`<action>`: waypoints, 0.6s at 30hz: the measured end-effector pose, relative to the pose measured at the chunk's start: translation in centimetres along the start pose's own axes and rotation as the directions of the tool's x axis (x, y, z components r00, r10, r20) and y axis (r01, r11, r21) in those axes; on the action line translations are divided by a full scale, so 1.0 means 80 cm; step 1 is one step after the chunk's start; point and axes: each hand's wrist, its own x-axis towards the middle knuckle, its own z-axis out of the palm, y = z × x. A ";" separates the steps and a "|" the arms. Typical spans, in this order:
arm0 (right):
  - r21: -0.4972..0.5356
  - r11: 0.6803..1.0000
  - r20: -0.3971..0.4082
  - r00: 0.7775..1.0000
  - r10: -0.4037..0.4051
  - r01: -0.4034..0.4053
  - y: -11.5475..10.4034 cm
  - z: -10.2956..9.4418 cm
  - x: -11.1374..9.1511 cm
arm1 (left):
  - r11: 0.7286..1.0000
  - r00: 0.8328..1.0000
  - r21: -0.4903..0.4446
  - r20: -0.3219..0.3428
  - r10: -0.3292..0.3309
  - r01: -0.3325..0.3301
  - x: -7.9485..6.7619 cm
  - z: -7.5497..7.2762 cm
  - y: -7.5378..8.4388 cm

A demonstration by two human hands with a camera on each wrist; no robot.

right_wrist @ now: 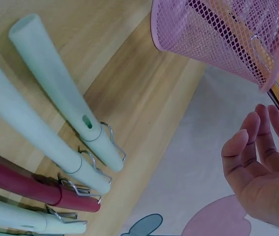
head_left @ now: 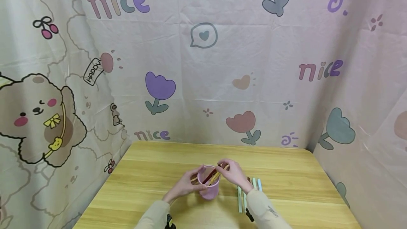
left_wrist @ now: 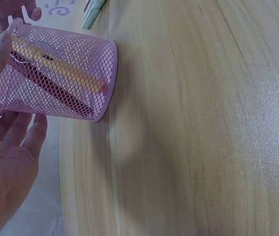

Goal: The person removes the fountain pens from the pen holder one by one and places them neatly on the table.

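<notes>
My left hand [head_left: 187,183] grips a pink mesh pen holder [head_left: 209,191], thumb on one side and fingers on the other. The holder is tilted, its mouth towards the back. A maroon pen [left_wrist: 51,81] and a yellow pen [left_wrist: 63,69] lean inside it, their clip ends sticking out past the rim. At those ends hovers my right hand [right_wrist: 262,172], its fingers loosely bent close to the pen tops; none is seen wrapped round a pen, and any touch is unclear. In the left wrist view the right hand's fingers [left_wrist: 33,11] show beyond the rim.
Right of the holder, partly under my right forearm, several pens lie in a row: mint pens [right_wrist: 61,73], a maroon pen [right_wrist: 31,184] and a light blue pen [head_left: 259,184]. The wooden table [head_left: 152,169] ends at a patterned cloth backdrop [head_left: 206,63].
</notes>
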 end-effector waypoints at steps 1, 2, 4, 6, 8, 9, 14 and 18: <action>-0.005 1.000 0.003 1.000 0.003 -0.003 0.000 0.001 0.001 | 1.000 1.000 -0.005 0.001 0.000 0.000 0.000 0.000 0.000; -0.010 1.000 0.006 1.000 0.005 -0.005 0.000 0.002 0.002 | 1.000 1.000 -0.008 0.003 0.000 0.000 0.000 0.000 0.000; -0.017 1.000 0.010 1.000 0.008 -0.008 0.000 0.004 0.004 | 1.000 1.000 -0.011 0.002 -0.003 0.003 0.000 0.000 -0.001; -0.020 1.000 0.011 1.000 0.017 -0.017 0.000 0.006 0.005 | 1.000 1.000 -0.010 0.000 -0.007 0.007 0.000 0.001 -0.001; -0.024 1.000 0.007 1.000 0.018 -0.018 0.000 0.007 0.007 | 1.000 1.000 -0.007 -0.002 -0.010 0.010 0.001 0.001 -0.001; -0.024 0.999 0.005 1.000 0.021 -0.021 -0.001 0.008 0.007 | 1.000 1.000 -0.002 -0.002 -0.005 0.005 0.001 0.001 -0.001; -0.044 0.998 -0.010 0.999 0.040 -0.040 -0.004 0.010 0.010 | 1.000 1.000 0.003 -0.002 -0.003 0.003 0.001 0.001 0.000; -0.053 0.998 -0.023 0.999 0.041 -0.042 -0.007 0.010 0.011 | 1.000 1.000 0.000 0.002 0.002 -0.002 0.001 0.002 0.001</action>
